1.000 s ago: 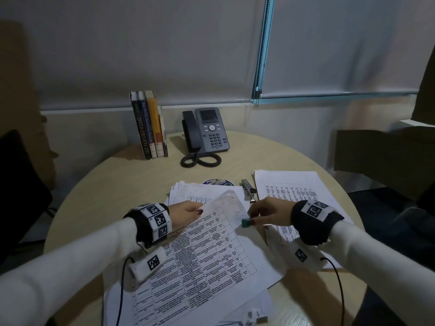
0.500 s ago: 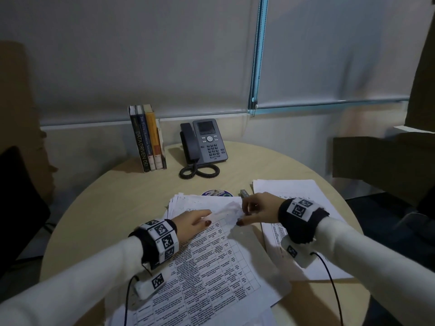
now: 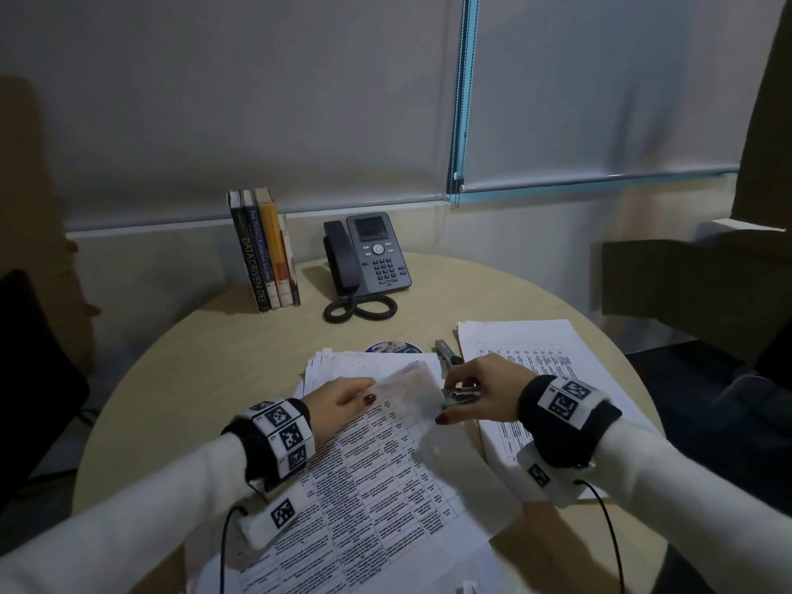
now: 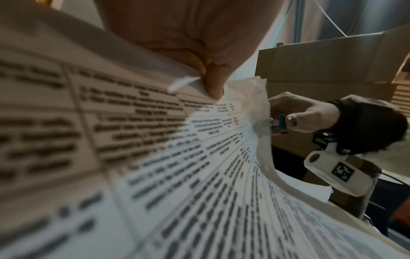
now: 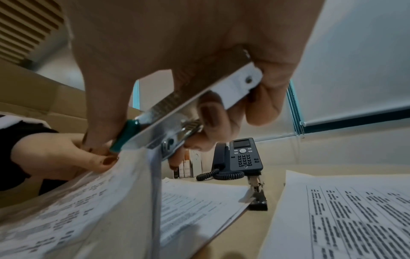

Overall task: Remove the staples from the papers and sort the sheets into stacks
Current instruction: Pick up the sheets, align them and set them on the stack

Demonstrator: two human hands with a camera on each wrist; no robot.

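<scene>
Right hand clamps staple remover at corner; left hand pinches stapled papers. Keep sheets taut, lever gently.

A round, pale wooden table carried everything. At its far edge four books stood upright beside a dark desk phone with its coiled cord on the tabletop. Nearer lay a disc, a stapler, a stack of printed sheets on the right, a fanned pile of papers in the middle and a printed packet nearest the person.
</scene>
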